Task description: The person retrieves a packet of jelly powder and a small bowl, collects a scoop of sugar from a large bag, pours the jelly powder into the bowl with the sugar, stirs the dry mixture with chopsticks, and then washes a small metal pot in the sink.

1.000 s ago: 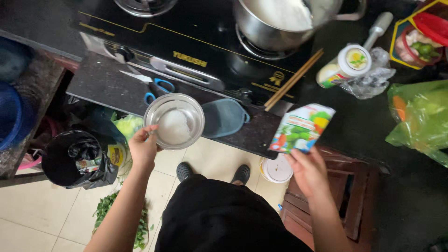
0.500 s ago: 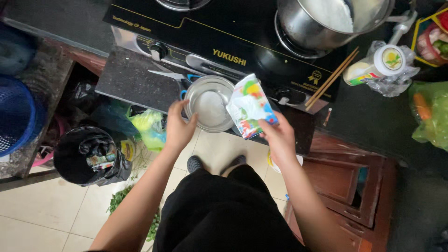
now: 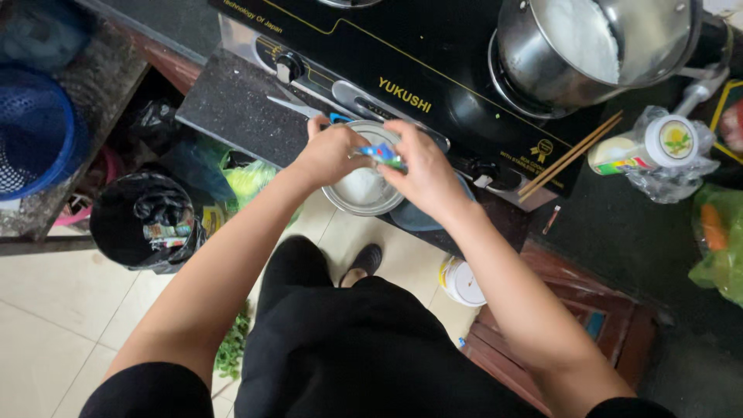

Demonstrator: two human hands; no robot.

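My left hand point(image 3: 331, 152) and my right hand point(image 3: 424, 172) meet over a small steel bowl point(image 3: 361, 195) at the counter's front edge. Both grip a colourful packet point(image 3: 382, 154) held above the bowl; most of it is hidden by my fingers. White powder lies in the bowl. Under my hands lie blue-handled scissors point(image 3: 321, 114), partly covered.
A black gas stove point(image 3: 433, 77) carries a steel pot point(image 3: 588, 46) of white liquid. Wooden chopsticks point(image 3: 569, 155), a white-lidded jar in plastic point(image 3: 658, 151) and a green bag point(image 3: 720, 240) lie right. A black bin point(image 3: 147, 220) and blue basket point(image 3: 35, 131) stand left.
The packet moved from my right hand alone at the right to over the bowl, now gripped by both hands. My left hand left the bowl's rim.
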